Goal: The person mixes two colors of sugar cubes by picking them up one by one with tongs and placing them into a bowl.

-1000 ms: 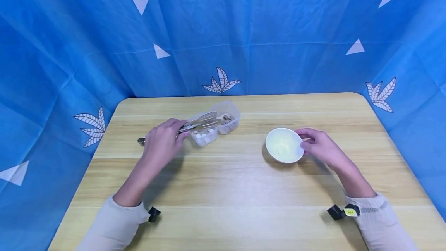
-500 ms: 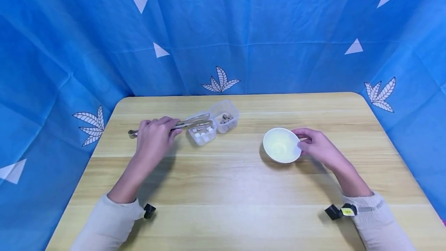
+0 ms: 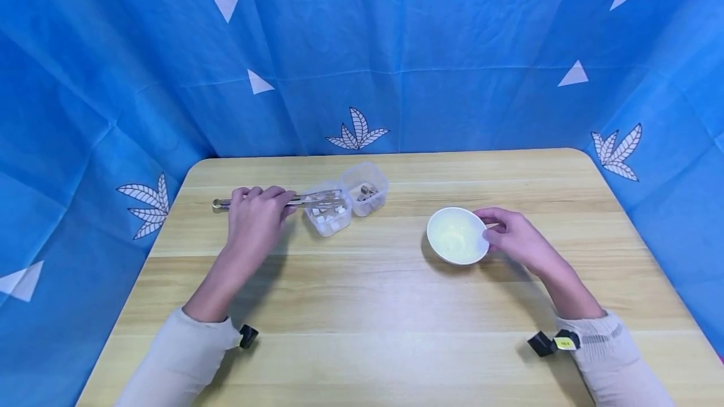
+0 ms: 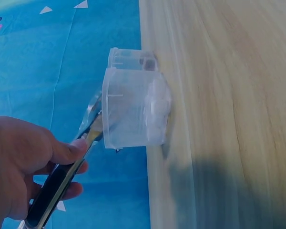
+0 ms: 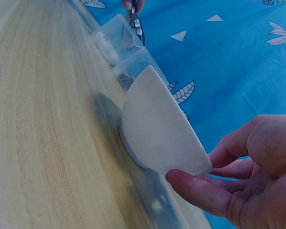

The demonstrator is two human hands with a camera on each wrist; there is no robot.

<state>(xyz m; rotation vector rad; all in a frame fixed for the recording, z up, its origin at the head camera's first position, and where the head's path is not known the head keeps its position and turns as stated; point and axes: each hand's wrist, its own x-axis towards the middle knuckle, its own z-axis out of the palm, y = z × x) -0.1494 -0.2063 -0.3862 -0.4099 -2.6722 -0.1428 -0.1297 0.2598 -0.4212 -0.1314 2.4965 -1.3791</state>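
My left hand (image 3: 254,215) grips a pair of metal tongs (image 4: 62,183) with dark handles. The tongs' tips reach into the top of a clear plastic box (image 3: 329,231) holding several small white cubes (image 3: 321,219). Whether the tips pinch a cube is hard to tell. Beside that box stands a second clear box (image 3: 370,171) with small brown pieces (image 3: 366,192) inside. On the right, my right hand (image 3: 517,237) pinches the rim of a white bowl (image 5: 157,124) between thumb and fingers. The bowl's base looks close to the table, and its inside is pale.
The light wood table (image 3: 384,306) has its back edge against a blue patterned cloth (image 3: 452,30). Both boxes sit left of the middle, towards the back. A small black device (image 3: 247,336) is strapped at the left wrist, another (image 3: 543,344) at the right.
My left hand has drawn the tongs leftward, from reaching toward the brown pieces' box to over the white cubes. Their arms look closer together now. The right hand keeps hold of the bowl, nearly still.
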